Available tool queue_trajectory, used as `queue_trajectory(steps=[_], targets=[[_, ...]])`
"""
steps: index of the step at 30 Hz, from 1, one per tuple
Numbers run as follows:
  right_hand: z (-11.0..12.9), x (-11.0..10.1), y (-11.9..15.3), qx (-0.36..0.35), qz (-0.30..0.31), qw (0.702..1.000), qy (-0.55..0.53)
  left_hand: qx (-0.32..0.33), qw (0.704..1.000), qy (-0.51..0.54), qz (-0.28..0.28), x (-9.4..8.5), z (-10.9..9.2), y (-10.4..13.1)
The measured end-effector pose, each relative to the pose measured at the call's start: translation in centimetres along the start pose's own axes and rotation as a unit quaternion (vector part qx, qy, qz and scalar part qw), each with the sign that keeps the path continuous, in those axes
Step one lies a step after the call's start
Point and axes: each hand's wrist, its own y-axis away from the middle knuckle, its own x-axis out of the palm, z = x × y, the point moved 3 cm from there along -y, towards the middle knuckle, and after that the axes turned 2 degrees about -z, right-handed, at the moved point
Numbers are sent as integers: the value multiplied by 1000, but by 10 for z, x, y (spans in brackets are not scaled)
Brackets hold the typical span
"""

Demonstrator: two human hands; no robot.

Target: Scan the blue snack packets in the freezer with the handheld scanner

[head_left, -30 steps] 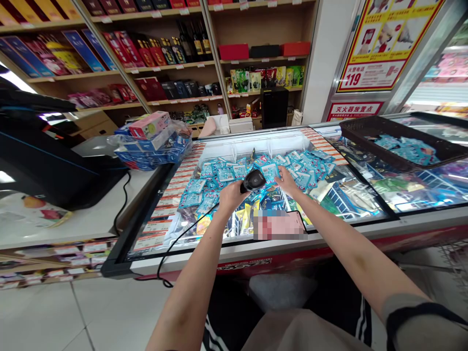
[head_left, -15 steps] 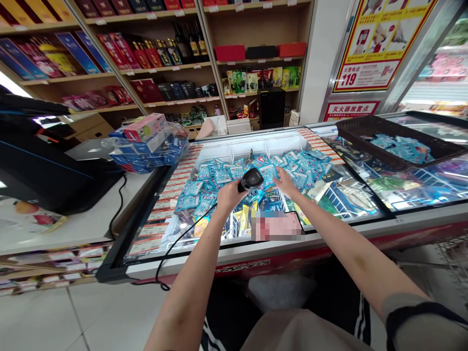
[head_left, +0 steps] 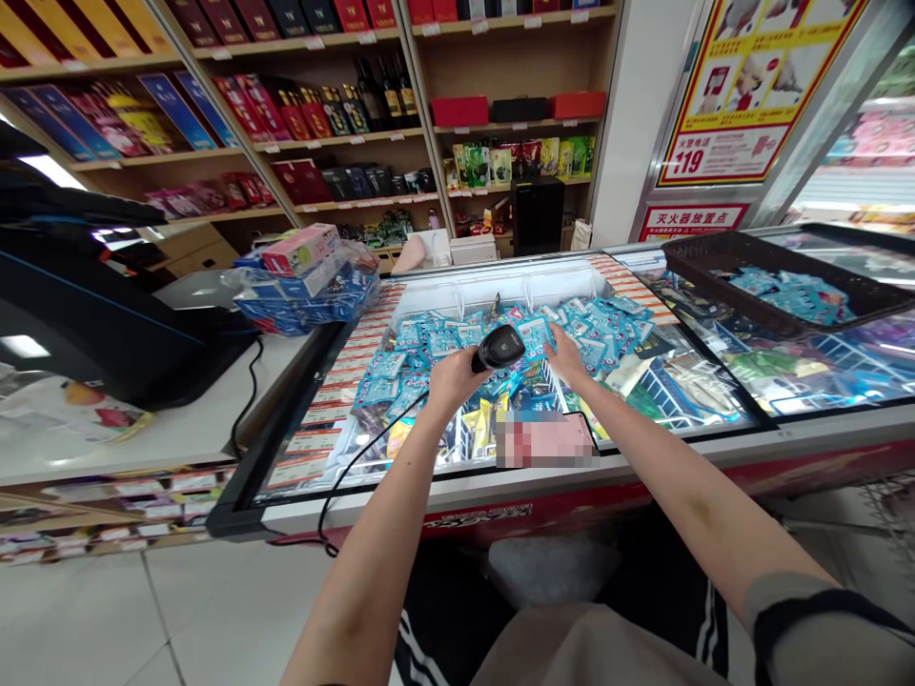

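My left hand (head_left: 456, 379) is wrapped round the handle of a black corded scanner (head_left: 502, 347), held over the open freezer (head_left: 493, 284). The scanner's head points to the right. My right hand (head_left: 564, 358) pinches the edge of a small blue packet (head_left: 534, 335), just beyond the scanner head. More blue packets (head_left: 607, 329) lie in a wide heap around both hands. A phone (head_left: 550, 440) with a blurred pink screen rests at the front edge of the freezer, below the hands.
The scanner's black cord (head_left: 364, 453) hangs over the freezer's front left. A dark tray (head_left: 729, 291) of blue packets stands on the right. On the left are wrapped blue boxes (head_left: 304, 300) and a black machine (head_left: 92, 324). Stocked shelves (head_left: 343, 133) rise behind.
The whole scene has shifted slightly to the right in view. Both hands keep their holds on the scanner and the packet, with hardly any movement over the freezer.
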Motion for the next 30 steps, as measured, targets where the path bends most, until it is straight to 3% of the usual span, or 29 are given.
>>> queue_trajectory(steps=[13,20,23,25,28,30], targets=[[1,-7,5,13,-12,1000,7,-5,1000,-5,9,2,-2,3],[4,-25,7,47,-83,992,86,-16,1000,-12,4,11,9,-3],[15,-29,12,6,-121,982,143,-24,1000,-17,2,14,14,-7],[23,-25,15,-55,-99,978,174,-27,999,-17,-1,16,18,-9],[27,-10,16,-152,-5,968,201,-25,1000,-17,-10,18,22,-11],[22,-1,14,-176,38,963,200,-27,999,-20,-10,20,25,-13]])
